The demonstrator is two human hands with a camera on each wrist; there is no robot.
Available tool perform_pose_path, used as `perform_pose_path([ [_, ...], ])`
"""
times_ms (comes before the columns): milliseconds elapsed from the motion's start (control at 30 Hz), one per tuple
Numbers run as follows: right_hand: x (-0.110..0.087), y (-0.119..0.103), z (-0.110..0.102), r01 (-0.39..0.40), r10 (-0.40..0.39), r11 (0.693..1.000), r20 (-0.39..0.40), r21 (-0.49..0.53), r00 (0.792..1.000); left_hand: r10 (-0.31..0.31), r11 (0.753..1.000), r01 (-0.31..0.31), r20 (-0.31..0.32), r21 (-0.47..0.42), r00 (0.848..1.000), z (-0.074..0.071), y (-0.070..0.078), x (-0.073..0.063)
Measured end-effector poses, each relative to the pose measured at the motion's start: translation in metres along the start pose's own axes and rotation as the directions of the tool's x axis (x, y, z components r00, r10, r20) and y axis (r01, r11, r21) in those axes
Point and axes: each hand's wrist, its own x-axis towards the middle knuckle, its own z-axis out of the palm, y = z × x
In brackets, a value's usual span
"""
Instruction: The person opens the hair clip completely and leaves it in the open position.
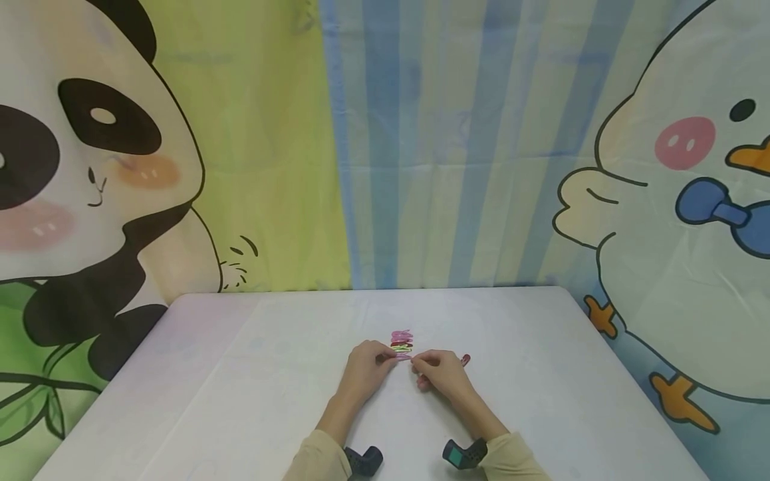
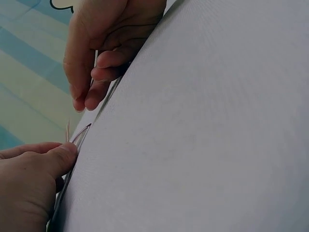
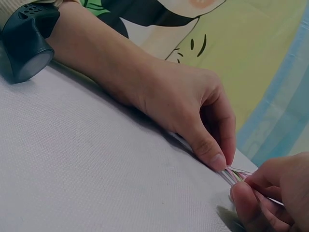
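Note:
A short column of coloured thin strand bundles, pink, dark red, yellow-green and lilac, lies on the table. My left hand (image 1: 369, 366) pinches the left end of the nearest, lilac strands (image 1: 404, 357) between thumb and forefinger. Facing it, my right hand (image 1: 444, 373) has thumb and forefinger tips together at their right end, its other fingers curled under. Pink and green strands (image 3: 235, 173) show between the two hands in the right wrist view. A dark red piece (image 1: 466, 359) sticks out behind my right hand; the rest of it is hidden.
A white table (image 1: 240, 401) spreads around the hands. Behind it hangs a curtain (image 1: 433, 147) printed with a panda and a white bird. Each wrist carries a dark camera, such as the right one (image 1: 465, 454).

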Motion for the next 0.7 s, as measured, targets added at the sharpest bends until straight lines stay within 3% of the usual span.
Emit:
perform_pose_path([
  [433, -0.0006, 0.0002, 0.0007, -0.009, 0.009, 1.000, 0.006, -0.026, 1.000, 0.035, 0.999, -0.034, -0.032, 0.035, 0.999, -0.0011, 0.0007, -0.0024],
  [700, -0.0001, 0.0011, 0.0002, -0.003, 0.003, 1.000, 0.002, -0.024, 1.000, 0.000, 0.999, 0.000, -0.016, 0.032, 1.000, 0.0007, 0.0000, -0.0017],
])
